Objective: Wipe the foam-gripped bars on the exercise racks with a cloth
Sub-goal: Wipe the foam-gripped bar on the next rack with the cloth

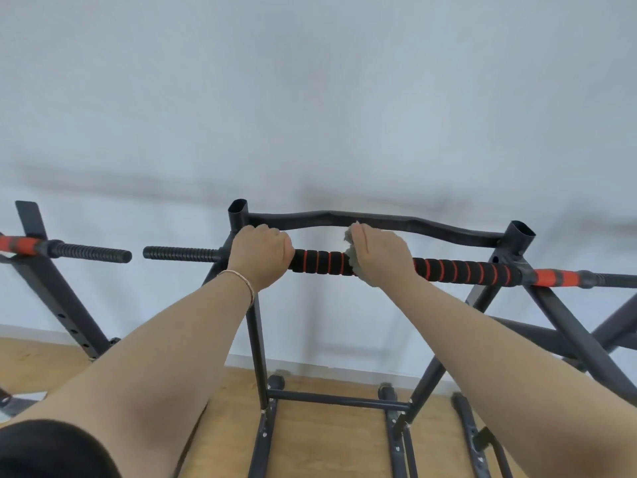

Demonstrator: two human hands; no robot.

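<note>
Head view is showing the left hand (260, 255) gripping the left end of the foam-gripped bar (462, 270), which is running left to right, while the right hand (379, 258) is clasping a grey cloth (352, 262) round its middle. The longer foam stretch is lying rightward of the cloth, likely the next stroke's way.

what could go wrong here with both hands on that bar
The cloth is bunched small under the right hand, so it could slip out or leave bare palm rubbing the foam bar. The left hand covers the bar's left end, which may go unwiped.
</note>
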